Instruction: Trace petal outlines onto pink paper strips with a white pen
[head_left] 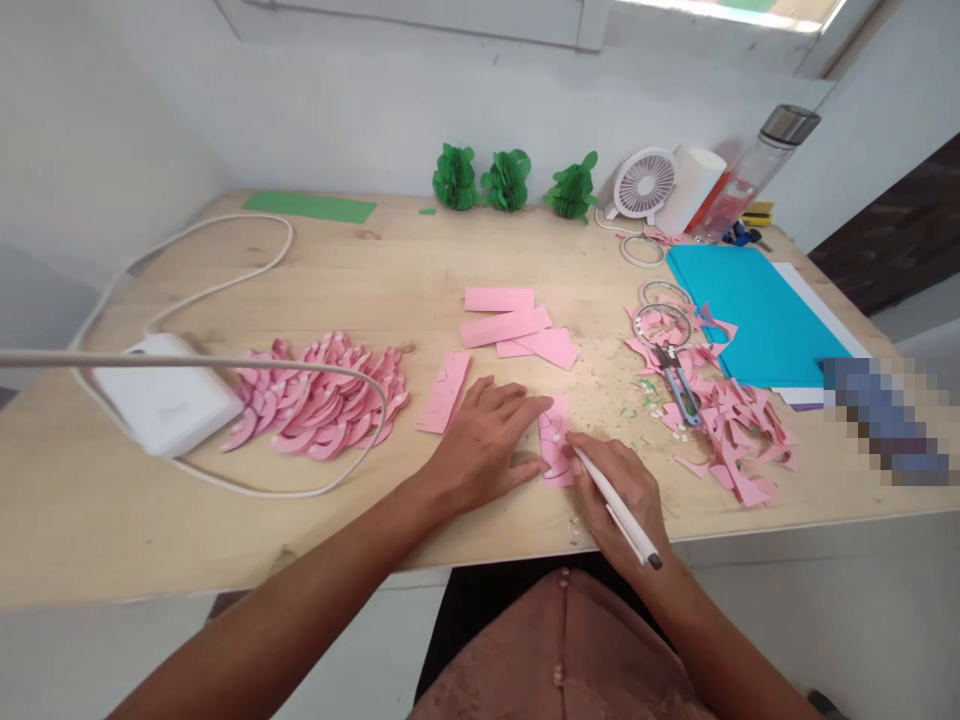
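Presently my right grip (634, 475) pinches a pen (616, 508) over the strip (556, 436); my left grip (484, 438) holds nothing, fingers spread at its edge, presumably steadying it.

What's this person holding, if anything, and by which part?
A white pen, near its writing end, in the right hand. The left hand rests spread, gripping nothing.

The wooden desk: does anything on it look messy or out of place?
Yes, mainly the right side: ragged pink scraps lie strewn about, one reaching over the edge of the blue sheets. On the left, a white cable loops untidily across the pile of curved pink pieces. I see nothing clearly broken.
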